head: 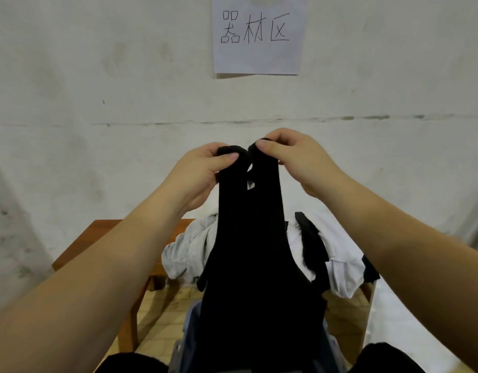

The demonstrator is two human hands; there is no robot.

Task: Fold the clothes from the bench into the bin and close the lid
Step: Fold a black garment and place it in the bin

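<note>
Shoulder straps of a black tank top [254,238] pinched together by left hand [202,170] and right hand [294,157], above the surface [98,238]; align side seams before folding.

Left hand [205,168]: raised before the chest, thumb and curled fingers pinching one strap of the black garment [256,251].
Right hand [294,154]: just beside the left, thumb pinching the garment's other strap.
Forearms: bare, both angled up and inward toward the garment's top.
</note>
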